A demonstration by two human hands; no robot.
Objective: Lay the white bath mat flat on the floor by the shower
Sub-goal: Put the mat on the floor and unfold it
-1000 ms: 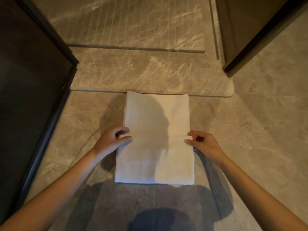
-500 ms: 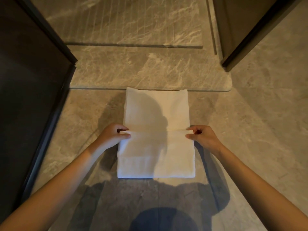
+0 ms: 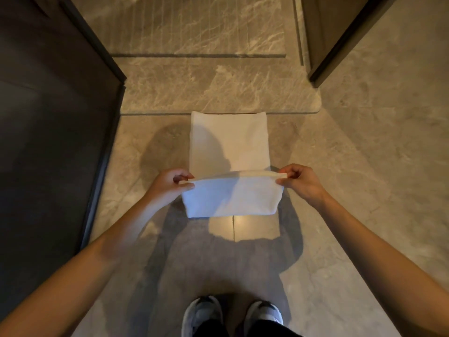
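Hands mid-frame: I see left hand (image 3: 167, 187) and right hand (image 3: 303, 183) each pinching raised fold edge, white rectangular cloth bath mat (image 3: 230, 142).

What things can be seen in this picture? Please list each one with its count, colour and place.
bath mat: one, white, on the floor, far edge at the raised step, near flap lifted
floor: one, grey-beige marble, around the mat
raised step: one, same marble, beyond the mat
dark panels: two, dark brown, left side and upper right
shoes: two, grey and white, bottom centre
left grip: one, bare hand, pinches the left end of the lifted edge
right grip: one, bare hand, pinches the right end
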